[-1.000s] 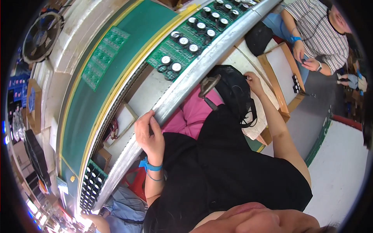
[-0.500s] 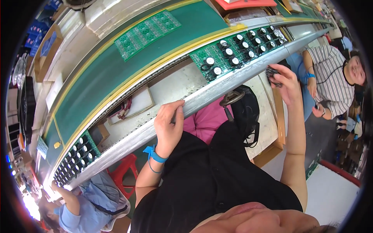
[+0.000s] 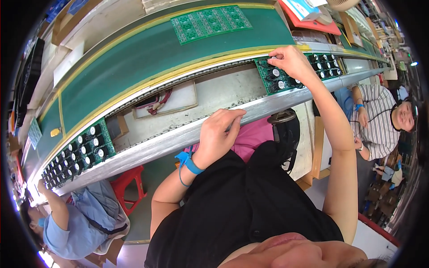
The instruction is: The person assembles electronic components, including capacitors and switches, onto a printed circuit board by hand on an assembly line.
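My right hand [image 3: 292,64] is over the far left corner of a green circuit board [image 3: 262,71], thumb and fingertips pinched together at its surface. A small black component [image 3: 271,61] shows partly beneath the fingertips; the fingers hide most of it. Round white-topped parts with black leads [image 3: 280,84] stand on the same board, some covered by my hand and wrist. My left hand [image 3: 219,134], wearing a blue wrist strap [image 3: 191,164], rests on the grey metal rail [image 3: 263,105], fingers loosely bent, thumb apart, holding nothing.
Another populated board [image 3: 108,136] sits on the track at the left, near a person in light blue [image 3: 73,230]. Across the green surface [image 3: 134,62] lies a flat green board panel [image 3: 210,24]. A person in stripes [image 3: 380,116] sits at the right. A red stool [image 3: 127,190] stands below the rail.
My right hand has moved from in front of the rail, where it held a black bundle, onto the board's far left corner. My left hand stays on the rail; the whole view has shifted.
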Available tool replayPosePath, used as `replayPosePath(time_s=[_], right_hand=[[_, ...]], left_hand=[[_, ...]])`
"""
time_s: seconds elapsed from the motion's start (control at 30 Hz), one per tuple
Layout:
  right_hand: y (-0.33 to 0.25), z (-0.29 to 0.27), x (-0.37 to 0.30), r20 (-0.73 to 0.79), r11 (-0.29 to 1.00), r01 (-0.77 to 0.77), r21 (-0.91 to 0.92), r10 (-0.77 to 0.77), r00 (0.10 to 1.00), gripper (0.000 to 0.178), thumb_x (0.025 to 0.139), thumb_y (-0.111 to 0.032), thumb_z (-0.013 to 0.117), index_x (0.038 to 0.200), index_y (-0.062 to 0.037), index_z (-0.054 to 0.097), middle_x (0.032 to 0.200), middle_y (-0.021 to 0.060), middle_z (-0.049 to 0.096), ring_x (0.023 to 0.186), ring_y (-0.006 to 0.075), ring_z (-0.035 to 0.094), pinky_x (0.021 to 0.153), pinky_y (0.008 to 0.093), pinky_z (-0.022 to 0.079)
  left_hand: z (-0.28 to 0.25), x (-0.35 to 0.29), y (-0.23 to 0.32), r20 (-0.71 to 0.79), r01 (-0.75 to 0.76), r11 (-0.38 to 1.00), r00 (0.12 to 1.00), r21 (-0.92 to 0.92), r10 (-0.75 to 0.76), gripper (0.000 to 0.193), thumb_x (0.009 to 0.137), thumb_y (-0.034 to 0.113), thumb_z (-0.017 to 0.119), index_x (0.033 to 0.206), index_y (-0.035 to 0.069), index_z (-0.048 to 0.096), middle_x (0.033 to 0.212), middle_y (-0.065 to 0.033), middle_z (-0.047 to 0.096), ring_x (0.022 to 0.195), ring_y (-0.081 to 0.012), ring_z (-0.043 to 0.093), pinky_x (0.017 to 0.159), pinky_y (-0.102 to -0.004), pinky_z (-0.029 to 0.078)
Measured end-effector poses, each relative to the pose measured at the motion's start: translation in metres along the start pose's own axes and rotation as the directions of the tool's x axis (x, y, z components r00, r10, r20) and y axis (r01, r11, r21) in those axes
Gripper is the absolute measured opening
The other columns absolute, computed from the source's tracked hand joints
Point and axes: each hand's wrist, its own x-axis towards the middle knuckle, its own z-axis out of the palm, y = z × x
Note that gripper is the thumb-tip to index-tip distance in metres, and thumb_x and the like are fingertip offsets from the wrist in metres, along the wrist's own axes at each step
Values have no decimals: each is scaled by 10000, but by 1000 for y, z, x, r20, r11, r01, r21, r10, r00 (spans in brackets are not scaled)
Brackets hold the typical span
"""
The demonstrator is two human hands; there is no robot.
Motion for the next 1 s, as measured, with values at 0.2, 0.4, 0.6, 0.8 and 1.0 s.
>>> replayPosePath(time_s=[0.2,0.4,0.6,0.8,1.0], right_hand=[[4,9,-2,16,996,82,44,-83,996,298,777,-228,687,978,-8,688,843,187,673,789,310,655,734,378,499],[-1,8,0,35,997,80,21,-80,996,295,778,-208,685,990,-3,682,834,199,667,789,316,655,730,374,500],[-4,0,9,71,977,209,-38,-206,976,274,770,-172,688,969,16,681,810,202,667,759,324,657,709,379,508],[-7,-1,10,138,980,193,-49,-184,973,249,761,-148,690,958,5,689,809,199,669,755,319,661,708,383,510],[7,-2,22,208,942,317,-113,-289,934,245,770,-92,669,975,42,665,821,209,667,714,284,658,663,349,503]], left_hand=[[-1,-2,-1,16,-19,1000,1000,-24,19,146,795,-13,614,933,32,633,781,-111,639,714,-280,607,629,-362,486],[0,-1,-2,14,-10,1000,1000,-12,10,143,795,-12,615,930,33,635,774,-106,638,704,-275,602,628,-361,484],[-3,1,-3,28,-6,1000,1000,18,6,150,817,-26,592,950,14,649,807,-118,656,738,-254,632,650,-320,498],[1,-5,-3,-9,7,1000,1000,6,-7,138,802,4,614,930,43,649,777,-102,641,700,-275,599,623,-358,484],[7,-2,-1,7,-8,1000,1000,20,8,139,818,-3,598,943,33,649,790,-107,649,726,-262,617,637,-339,491]])
